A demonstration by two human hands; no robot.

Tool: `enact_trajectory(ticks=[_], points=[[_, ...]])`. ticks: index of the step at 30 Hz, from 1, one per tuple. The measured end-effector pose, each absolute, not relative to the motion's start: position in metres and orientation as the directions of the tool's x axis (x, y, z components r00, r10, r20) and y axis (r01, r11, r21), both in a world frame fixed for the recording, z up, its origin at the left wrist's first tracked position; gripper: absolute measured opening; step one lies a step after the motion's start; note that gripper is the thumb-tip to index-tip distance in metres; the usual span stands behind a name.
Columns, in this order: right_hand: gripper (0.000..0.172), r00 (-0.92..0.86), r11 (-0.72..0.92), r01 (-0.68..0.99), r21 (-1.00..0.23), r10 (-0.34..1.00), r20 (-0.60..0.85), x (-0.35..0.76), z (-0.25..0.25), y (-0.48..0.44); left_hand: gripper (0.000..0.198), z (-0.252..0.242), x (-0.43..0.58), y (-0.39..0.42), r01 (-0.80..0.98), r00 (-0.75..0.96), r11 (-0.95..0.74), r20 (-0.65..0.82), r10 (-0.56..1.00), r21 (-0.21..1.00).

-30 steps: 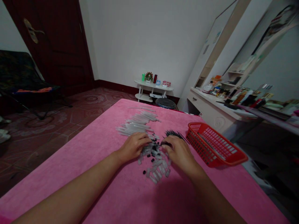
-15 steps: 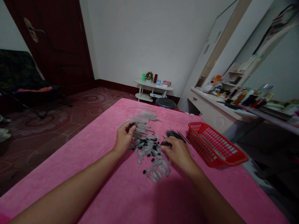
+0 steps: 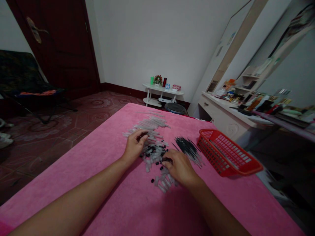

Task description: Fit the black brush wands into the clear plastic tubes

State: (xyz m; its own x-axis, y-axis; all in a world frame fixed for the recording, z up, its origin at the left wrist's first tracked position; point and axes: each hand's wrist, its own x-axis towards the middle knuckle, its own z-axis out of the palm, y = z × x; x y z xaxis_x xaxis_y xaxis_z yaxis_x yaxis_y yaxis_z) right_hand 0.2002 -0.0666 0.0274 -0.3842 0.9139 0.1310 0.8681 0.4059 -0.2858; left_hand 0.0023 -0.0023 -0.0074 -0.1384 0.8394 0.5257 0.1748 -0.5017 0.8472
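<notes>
My left hand (image 3: 134,146) is curled at the near side of a pile of clear pen barrels (image 3: 151,123). Its thumb and fingers come close together, and whatever they hold is too small to make out. My right hand (image 3: 180,165) reaches down to the loose parts with bent, pinching fingers; their tips hide what is between them. Under and between the hands lie small black plugs (image 3: 161,168) mixed with clear pen caps (image 3: 148,164). More clear caps (image 3: 162,187) spread below my right hand. Dark pen refills (image 3: 188,147) form a bundle beyond it.
A pink cloth (image 3: 118,203) covers the table. On its right side stands a red plastic basket (image 3: 222,167) with some thin pieces inside. A dresser (image 3: 226,114) with bottles is at the right, and a low white shelf (image 3: 162,88) stands by the wall.
My right hand has moved left and slightly nearer, from beside the refills onto the caps and plugs, uncovering the refill bundle. My left hand has shifted a little to the right.
</notes>
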Motion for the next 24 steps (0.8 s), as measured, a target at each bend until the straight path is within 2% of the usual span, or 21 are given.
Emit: enact_trajectory(ticks=[3, 8, 10, 12, 13, 15, 19, 21, 24], points=[[0.012, -0.462, 0.476, 0.844, -0.248, 0.879, 0.114, 0.193, 0.026, -0.069, 0.018, -0.007, 0.003, -0.005, 0.198, -0.102, -0.52, 0.545, 0.832, 0.831], [0.013, -0.489, 0.492, 0.863, -0.113, 0.87, 0.061, 0.186, 0.029, -0.075, 0.019, -0.011, 0.004, -0.004, 0.215, -0.082, -0.527, 0.553, 0.829, 0.822], [0.015, -0.497, 0.502, 0.862, -0.076, 0.864, 0.074, 0.184, 0.028, -0.077, 0.019, -0.012, 0.004, -0.004, 0.228, -0.061, -0.536, 0.561, 0.826, 0.813], [0.016, -0.497, 0.508, 0.856, -0.094, 0.86, 0.119, 0.183, 0.026, -0.078, 0.018, -0.011, 0.004, -0.005, 0.255, -0.02, -0.556, 0.58, 0.815, 0.791], [0.016, -0.48, 0.5, 0.855, -0.139, 0.864, 0.152, 0.183, 0.025, -0.078, 0.018, -0.011, 0.004, -0.006, 0.273, 0.01, -0.573, 0.594, 0.805, 0.772], [0.016, -0.409, 0.462, 0.832, -0.306, 0.885, 0.225, 0.184, 0.025, -0.076, 0.018, -0.01, 0.005, -0.009, 0.307, 0.093, -0.615, 0.62, 0.779, 0.726], [0.012, -0.21, 0.37, 0.632, -0.681, 0.928, 0.309, 0.187, 0.028, -0.071, 0.02, -0.007, 0.008, -0.016, 0.346, 0.3, -0.706, 0.64, 0.708, 0.618], [0.01, -0.128, 0.358, 0.54, -0.762, 0.93, 0.345, 0.188, 0.029, -0.069, 0.021, -0.006, 0.01, -0.019, 0.36, 0.373, -0.736, 0.634, 0.677, 0.574], [0.01, -0.062, 0.365, 0.5, -0.785, 0.92, 0.388, 0.19, 0.028, -0.066, 0.021, -0.006, 0.012, -0.022, 0.374, 0.422, -0.762, 0.635, 0.648, 0.529]])
